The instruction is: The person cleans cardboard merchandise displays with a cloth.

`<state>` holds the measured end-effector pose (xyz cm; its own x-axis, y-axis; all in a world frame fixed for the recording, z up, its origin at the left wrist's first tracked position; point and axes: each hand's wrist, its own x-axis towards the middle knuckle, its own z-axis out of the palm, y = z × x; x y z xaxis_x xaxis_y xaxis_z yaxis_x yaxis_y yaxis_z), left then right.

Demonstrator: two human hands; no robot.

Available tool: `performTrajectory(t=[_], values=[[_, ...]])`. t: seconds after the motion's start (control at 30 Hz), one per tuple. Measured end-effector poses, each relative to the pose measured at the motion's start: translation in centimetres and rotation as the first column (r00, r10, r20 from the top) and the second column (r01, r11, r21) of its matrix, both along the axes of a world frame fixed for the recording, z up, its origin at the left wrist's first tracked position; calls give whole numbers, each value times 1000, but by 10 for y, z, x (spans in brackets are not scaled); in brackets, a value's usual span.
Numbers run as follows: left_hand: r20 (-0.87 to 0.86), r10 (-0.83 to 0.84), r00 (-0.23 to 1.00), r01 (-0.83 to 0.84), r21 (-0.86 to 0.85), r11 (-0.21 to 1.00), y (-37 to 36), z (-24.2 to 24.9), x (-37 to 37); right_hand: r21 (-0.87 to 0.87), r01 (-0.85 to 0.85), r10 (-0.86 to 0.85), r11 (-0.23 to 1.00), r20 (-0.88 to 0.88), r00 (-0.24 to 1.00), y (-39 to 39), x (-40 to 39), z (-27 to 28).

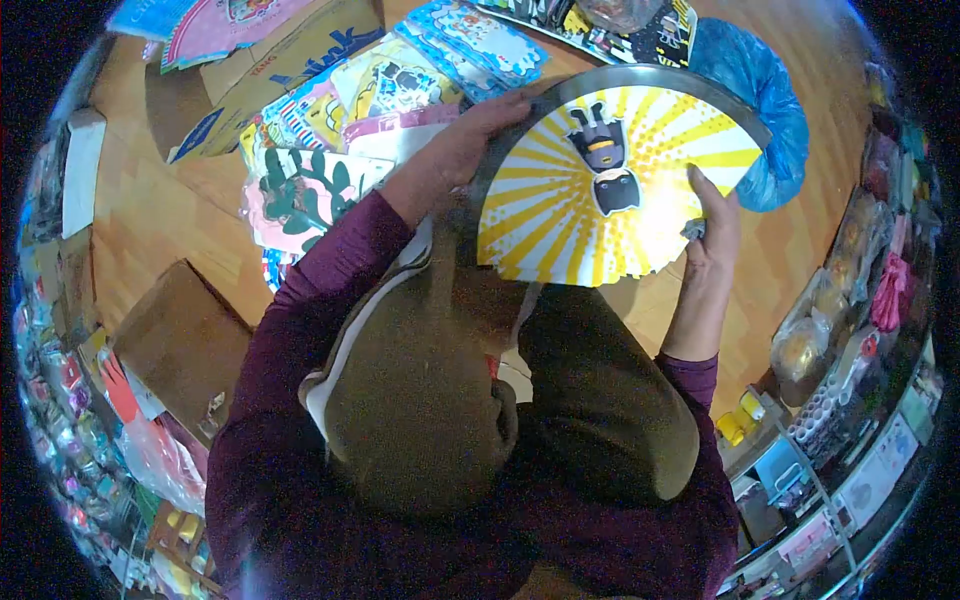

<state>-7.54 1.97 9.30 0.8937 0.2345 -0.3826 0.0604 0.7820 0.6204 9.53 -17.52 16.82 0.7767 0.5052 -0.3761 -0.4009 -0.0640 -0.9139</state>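
A round board (690, 130) with yellow and white rays and a dark cartoon figure printed on it is held up in front of my knees. Its rim is dark and its lower edge looks cut off or folded. My left hand (485, 135) grips the upper left rim, fingers partly hidden behind it. On the right side, my right hand (712, 225) holds the board with the thumb on its printed face. A small grey item (693, 229) shows by the right palm, too small to make out.
Printed packets (400, 80) and a leaf-patterned sheet (310, 190) lie on the floor at the upper left, beside an open cardboard box (270, 75). A blue plastic bag (785, 120) is behind the board. Brown cardboard (180, 340) lies left; packed goods line both sides.
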Motion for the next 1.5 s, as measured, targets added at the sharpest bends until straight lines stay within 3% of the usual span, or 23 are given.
performTrajectory(t=[0.13,0.17,0.23,0.33,0.37,0.4,0.47,0.57,0.67,0.7,0.77,0.8,0.93,0.97,1.0,1.07,1.13,1.17,1.2,1.27,1.33,1.4,1.5], values=[[153,-116,981,10,562,827,7,16,-1,78,85,-83,993,-32,996,-5,8,-7],[155,-116,981,9,563,827,5,23,0,95,133,-126,987,-71,989,-4,9,-11],[-84,-116,990,126,120,985,-2,36,1,71,210,-201,975,-114,973,-10,19,-29],[11,-111,994,83,590,803,-10,-11,-1,26,262,-252,965,-195,948,-11,12,-26],[-137,-86,987,159,744,649,-7,-25,-4,45,203,-192,978,-178,965,-4,9,-21],[-154,-153,976,211,508,835,-3,14,-11,44,145,-136,988,-164,977,-3,6,-18],[-95,-91,991,116,314,942,-2,14,-16,74,135,-131,988,-64,989,-1,2,-20],[-185,-68,980,156,520,840,16,53,-30,160,147,-145,976,-25,989,4,0,-18],[-215,55,975,115,700,705,17,32,-43,180,185,-174,966,-76,982,5,0,-13],[-216,53,975,117,701,703,20,36,-45,208,167,-161,964,-48,986,6,-2,-13],[-217,-112,970,196,420,886,26,45,-51,212,182,-171,960,-69,983,13,-9,-11],[-93,-145,985,172,460,871,30,14,-54,211,198,-182,957,-93,979,15,-14,-10],[-367,-40,929,218,460,861,38,38,-55,152,125,-114,980,-79,990,22,-25,-14],[-346,-140,928,298,460,837,45,48,-53,119,127,-123,985,-41,992,23,-29,-18],[-296,-89,951,251,573,780,48,35,-52,91,125,-125,988,-4,992,25,-35,-21],[-154,-24,988,105,546,831,56,21,-51,48,108,-111,993,55,992,34,-44,-9],[-109,44,993,27,575,818,62,41,-55,97,65,-58,993,-72,996,26,-30,-38],[-61,112,992,-54,598,800,67,53,-59,-84,-224,237,971,482,844,17,-23,-49],[-17,164,986,-107,691,715,80,61,-67,146,-90,70,985,136,988,24,-25,-46],[-25,404,914,-233,784,576,104,83,-90,147,-8,6,989,13,1000,16,-20,-55],[28,527,850,-175,957,232,140,113,-118,164,-52,53,985,-3,999,9,-21,-50],[74,569,819,-259,933,250,178,129,-149,171,-77,80,982,-10,997,0,-20,-49],[129,557,820,-208,975,81,248,130,-189,112,81,-62,990,-168,984,-13,-21,-60]])
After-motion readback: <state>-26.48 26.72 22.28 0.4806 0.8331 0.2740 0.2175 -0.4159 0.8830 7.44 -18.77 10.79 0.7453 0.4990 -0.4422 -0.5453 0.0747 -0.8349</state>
